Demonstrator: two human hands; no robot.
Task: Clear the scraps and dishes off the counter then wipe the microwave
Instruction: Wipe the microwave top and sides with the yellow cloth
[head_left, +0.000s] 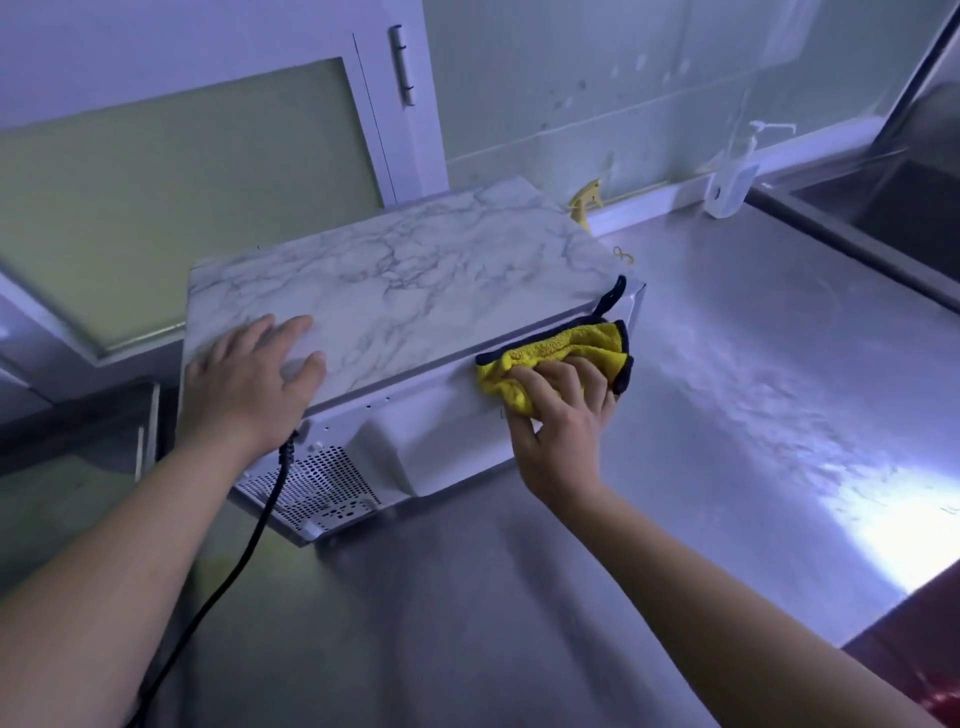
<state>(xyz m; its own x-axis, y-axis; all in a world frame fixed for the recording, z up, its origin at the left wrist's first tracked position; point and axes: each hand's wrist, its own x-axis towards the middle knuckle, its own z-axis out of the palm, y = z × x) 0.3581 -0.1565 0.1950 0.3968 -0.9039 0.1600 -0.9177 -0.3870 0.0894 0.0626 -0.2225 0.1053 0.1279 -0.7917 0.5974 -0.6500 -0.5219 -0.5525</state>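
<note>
The microwave (405, 275) sits on the steel counter (675, 415) near the wall, its rear turned toward the camera. Its top is white with grey marble veining. The white rear panel (447, 441) has a perforated vent at the lower left, and 1 black cord (228, 571) runs out of it.

A clear pump bottle (732, 182) stands by the wall; I cannot tell its contents. A yellow spray head (584, 202) shows just behind the microwave. The sink (893, 208) at the right is dark inside.

The left hand (244, 384) lies flat on the top's near left corner, fingers straight and slightly spread. The right hand (561, 415) grips a bunched yellow cloth (566, 348) with dark edging, fingers curled over it, pressing it against the panel's upper edge.
</note>
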